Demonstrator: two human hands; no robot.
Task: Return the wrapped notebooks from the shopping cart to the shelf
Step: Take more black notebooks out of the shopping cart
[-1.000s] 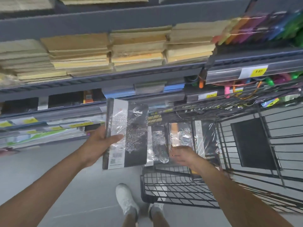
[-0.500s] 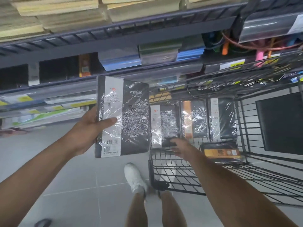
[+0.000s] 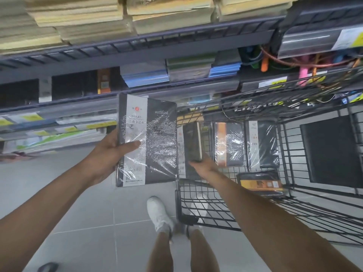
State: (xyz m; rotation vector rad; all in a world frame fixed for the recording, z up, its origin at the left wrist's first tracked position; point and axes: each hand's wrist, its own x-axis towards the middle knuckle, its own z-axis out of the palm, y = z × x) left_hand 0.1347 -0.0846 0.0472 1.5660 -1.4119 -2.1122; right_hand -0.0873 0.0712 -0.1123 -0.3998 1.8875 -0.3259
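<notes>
- Thumb of the left hand [image 3: 109,154] is pressing across the white band of a large wrapped notebook [image 3: 157,146], with the other fingers curling behind its left edge, mostly out of sight. The hand is holding this notebook upright just left of the shopping cart [image 3: 177,203], below the front of the shelf [image 3: 137,50].
- The right hand [image 3: 204,166] is reaching into the cart and gripping the lower end of a small dark notebook [image 3: 193,142], which is tilting up on its edge. The book is hiding the fingertips.
- An orange-banded notebook [image 3: 228,144] and a white-banded notebook [image 3: 263,144] are lying side by side in the cart, and a yellow-labelled notebook [image 3: 259,182] is lying nearer the person.
- White shoes [image 3: 159,213] are standing on grey tiles beside the cart.
</notes>
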